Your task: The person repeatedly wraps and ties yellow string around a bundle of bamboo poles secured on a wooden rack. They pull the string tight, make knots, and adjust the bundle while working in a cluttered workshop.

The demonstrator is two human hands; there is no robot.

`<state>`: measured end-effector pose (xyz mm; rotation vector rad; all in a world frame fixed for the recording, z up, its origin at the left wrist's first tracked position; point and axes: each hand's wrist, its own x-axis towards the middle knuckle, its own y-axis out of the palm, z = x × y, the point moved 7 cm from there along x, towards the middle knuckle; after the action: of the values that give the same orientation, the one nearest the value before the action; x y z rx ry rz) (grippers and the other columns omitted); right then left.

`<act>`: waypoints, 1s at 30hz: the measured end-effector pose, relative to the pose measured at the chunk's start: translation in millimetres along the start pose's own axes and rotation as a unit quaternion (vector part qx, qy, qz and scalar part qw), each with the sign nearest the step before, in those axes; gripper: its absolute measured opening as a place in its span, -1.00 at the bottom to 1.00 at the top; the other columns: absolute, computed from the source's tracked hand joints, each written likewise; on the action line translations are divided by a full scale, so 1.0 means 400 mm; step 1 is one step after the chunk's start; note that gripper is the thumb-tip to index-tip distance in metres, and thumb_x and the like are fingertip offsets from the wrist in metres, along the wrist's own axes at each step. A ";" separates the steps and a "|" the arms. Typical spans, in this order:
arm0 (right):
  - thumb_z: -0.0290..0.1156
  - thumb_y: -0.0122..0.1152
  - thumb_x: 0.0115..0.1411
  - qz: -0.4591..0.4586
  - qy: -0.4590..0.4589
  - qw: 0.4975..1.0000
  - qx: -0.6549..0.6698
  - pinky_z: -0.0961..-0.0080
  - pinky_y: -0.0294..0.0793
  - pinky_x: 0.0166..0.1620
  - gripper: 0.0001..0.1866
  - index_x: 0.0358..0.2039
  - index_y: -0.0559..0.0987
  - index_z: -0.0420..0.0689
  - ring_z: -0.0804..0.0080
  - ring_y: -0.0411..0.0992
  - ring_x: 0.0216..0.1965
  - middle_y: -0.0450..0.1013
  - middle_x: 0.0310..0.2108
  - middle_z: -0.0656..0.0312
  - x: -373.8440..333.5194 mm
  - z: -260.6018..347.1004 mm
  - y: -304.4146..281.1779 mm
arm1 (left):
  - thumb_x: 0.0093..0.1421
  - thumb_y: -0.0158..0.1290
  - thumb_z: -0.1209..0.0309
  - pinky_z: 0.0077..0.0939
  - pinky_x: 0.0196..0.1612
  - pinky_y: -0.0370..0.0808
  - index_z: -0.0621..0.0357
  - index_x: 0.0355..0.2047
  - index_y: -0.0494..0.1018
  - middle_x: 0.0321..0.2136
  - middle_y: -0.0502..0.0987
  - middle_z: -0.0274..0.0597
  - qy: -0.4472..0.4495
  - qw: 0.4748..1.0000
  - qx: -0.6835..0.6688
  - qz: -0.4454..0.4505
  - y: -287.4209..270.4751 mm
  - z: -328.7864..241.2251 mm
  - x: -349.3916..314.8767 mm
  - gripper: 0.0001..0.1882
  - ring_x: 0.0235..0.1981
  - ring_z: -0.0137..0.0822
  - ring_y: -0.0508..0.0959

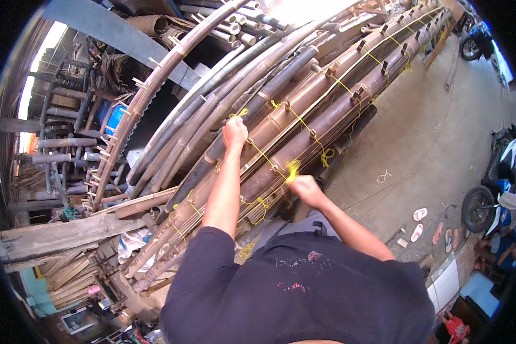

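Left hand: the left hand [235,133] sits at about 11 o'clock from the picture's centre, fist clenched on the upper end of a thin yellow plastic cord [262,153] and pressed against the long brown bamboo poles [304,123].
Right hand: the right hand [305,188], just right of centre, is closed around the lower end of the same cord, where a frayed yellow tuft [293,169] sticks out at 11 o'clock from the knuckles.
Cord: it runs taut and slanting between the two fists, across the face of the poles; more yellow ties [327,156] cross the stack toward 1 o'clock.
Bamboo stack: the poles lie side by side on a slope, climbing from 7 o'clock to 1 o'clock; small dark wooden pegs [356,94] sit at the tie points farther up.
Step in hand: judging from the tight line and both fists, this looks like the pulling-tight stage of a lashing, with the knot not yet closed.
Next move calls for: likely keeping tension with one fist while the other works the free end round; slack would loosen the binding.
Surroundings: grey concrete floor [441,132] at 3 o'clock, with pink sandals [419,214] on it, and a parked motorcycle [490,195] at the right rim.
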<state>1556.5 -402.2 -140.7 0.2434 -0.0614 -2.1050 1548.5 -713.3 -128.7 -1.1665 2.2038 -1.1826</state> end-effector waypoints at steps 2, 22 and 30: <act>-0.13 0.01 0.37 -0.120 0.092 0.920 0.361 0.35 0.55 -0.15 -0.66 -0.45 0.52 -0.07 0.52 0.42 -0.39 0.42 -0.46 0.32 -0.004 -0.105 -0.022 | 0.28 -0.05 0.23 -0.04 -0.11 0.49 0.19 -0.20 0.58 -0.29 0.60 0.19 0.032 0.999 -0.027 0.000 -0.019 -0.009 0.003 -0.67 -0.18 0.18 0.58; 0.16 -0.22 0.33 0.032 -0.082 0.778 -0.623 -0.19 0.10 0.22 -0.37 -0.18 0.67 -0.10 -0.05 0.33 0.15 0.48 0.00 -0.06 0.366 0.200 0.475 | 0.35 -0.11 0.10 -0.02 -0.05 0.45 0.13 -0.04 0.50 -0.17 0.58 0.14 0.061 0.991 0.002 0.117 -0.202 0.176 -0.429 -0.59 -0.06 0.17 0.53; -0.19 0.03 0.32 0.313 -0.204 0.895 -0.245 0.19 0.44 -0.39 -0.55 -0.63 0.43 -0.25 0.07 0.46 -0.56 0.41 -0.66 -0.03 0.043 0.231 0.456 | 0.33 -0.07 0.19 -0.13 -0.19 0.48 0.18 -0.29 0.56 -0.38 0.61 0.09 0.000 0.994 -0.004 0.112 -0.228 0.186 -0.443 -0.67 -0.28 0.10 0.60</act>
<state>1683.4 -516.7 -26.9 -0.4731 0.1302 -1.4292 1744.8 -634.6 -105.8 -0.8926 2.2707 -1.0799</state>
